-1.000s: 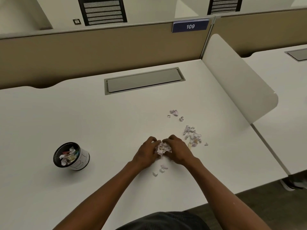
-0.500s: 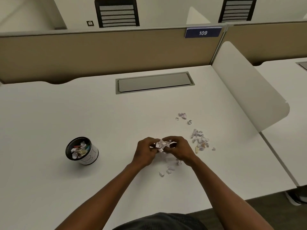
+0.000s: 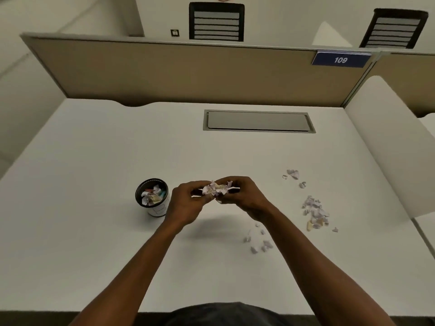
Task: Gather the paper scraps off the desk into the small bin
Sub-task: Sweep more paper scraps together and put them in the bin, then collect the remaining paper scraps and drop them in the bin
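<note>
Both hands, left [image 3: 188,203] and right [image 3: 244,198], grip a wad of scraps [image 3: 216,189] together above the worktop [image 3: 94,243], beside the bin [image 3: 153,196].

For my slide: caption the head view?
Both hands carry a wad of scraps toward the small bin; loose scraps remain.

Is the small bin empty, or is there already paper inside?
Not empty: the bin stands upright with crumpled scraps visible inside it.

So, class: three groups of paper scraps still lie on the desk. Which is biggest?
The dense pile at far right: bigger than the few pieces farther back and the sparse nearer scatter.
</note>
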`<action>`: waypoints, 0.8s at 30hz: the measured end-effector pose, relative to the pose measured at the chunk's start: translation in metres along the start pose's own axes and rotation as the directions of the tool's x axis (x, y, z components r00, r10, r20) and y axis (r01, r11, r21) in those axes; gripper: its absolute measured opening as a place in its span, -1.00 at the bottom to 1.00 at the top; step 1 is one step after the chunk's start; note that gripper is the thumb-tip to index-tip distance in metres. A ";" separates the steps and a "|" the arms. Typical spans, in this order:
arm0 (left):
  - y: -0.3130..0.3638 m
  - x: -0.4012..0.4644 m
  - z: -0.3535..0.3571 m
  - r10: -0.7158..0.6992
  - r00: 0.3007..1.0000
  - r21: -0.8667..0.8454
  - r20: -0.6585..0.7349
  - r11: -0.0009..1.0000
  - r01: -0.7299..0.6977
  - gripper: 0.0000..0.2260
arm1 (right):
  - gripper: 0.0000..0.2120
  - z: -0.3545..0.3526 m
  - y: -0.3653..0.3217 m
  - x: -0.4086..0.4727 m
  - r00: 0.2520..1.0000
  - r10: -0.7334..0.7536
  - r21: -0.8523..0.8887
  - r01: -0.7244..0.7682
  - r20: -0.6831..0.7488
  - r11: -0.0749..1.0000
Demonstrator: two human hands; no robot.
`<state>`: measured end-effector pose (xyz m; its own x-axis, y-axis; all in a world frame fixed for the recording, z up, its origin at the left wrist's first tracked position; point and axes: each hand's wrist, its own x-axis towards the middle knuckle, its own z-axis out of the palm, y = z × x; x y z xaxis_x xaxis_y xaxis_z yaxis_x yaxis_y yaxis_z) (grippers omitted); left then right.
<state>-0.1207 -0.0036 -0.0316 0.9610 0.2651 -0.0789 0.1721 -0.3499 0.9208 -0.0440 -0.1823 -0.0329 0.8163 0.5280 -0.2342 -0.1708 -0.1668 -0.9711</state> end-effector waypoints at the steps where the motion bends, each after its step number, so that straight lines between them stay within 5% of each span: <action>1: -0.002 -0.001 -0.010 0.001 1.000 -0.005 -0.016 1.000 -0.001 -0.73 | -0.72 0.009 -0.004 0.005 1.000 -0.002 0.000 0.002 0.021 1.000; 14: -0.031 -0.008 -0.118 -0.137 0.958 0.132 -0.251 0.976 0.174 -0.74 | -0.66 0.123 -0.053 0.069 0.982 0.091 -0.247 -0.048 0.164 0.968; 19: -0.039 -0.002 -0.127 -0.118 0.967 0.376 -0.224 0.905 0.198 -0.57 | -0.60 0.154 -0.063 0.078 0.987 -0.042 -0.654 0.133 0.153 0.744; 24: -0.047 -0.006 -0.128 -0.105 0.962 0.414 -0.254 0.887 0.206 -0.51 | -0.52 0.163 -0.063 0.078 0.971 -0.104 -0.743 0.231 0.214 0.628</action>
<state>-0.1622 0.1260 -0.0256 0.8510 0.5196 -0.0762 0.4404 -0.6272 0.6424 -0.0589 0.0049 0.0024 0.6924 0.7086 -0.1358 0.4919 -0.6014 -0.6296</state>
